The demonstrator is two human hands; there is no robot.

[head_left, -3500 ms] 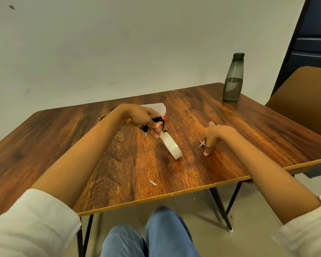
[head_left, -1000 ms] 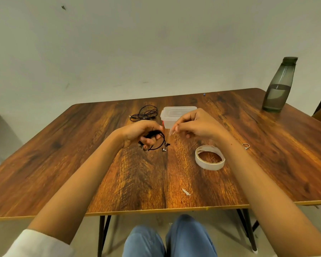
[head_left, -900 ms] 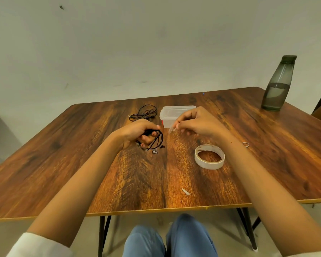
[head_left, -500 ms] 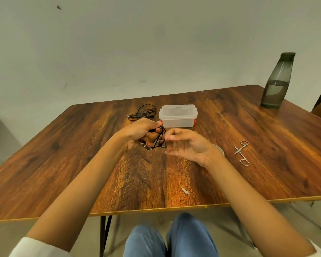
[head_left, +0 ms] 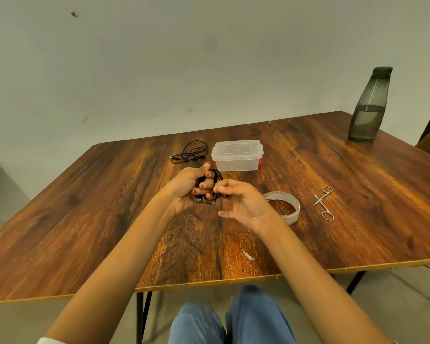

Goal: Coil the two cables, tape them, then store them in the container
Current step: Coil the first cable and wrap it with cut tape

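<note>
Coiled cable (head_left: 215, 180) in L hand (head_left: 185, 191)

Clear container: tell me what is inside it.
The clear container, lid on, shows nothing dark through its hazy walls and looks empty. One coiled cable is in the left hand; the other cable lies beside it. Pale contents could go unseen.

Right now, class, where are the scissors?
In the head view the scissors lie flat on the right side of the table, just right of the tape roll and apart from it, nearer than the bottle.
</note>
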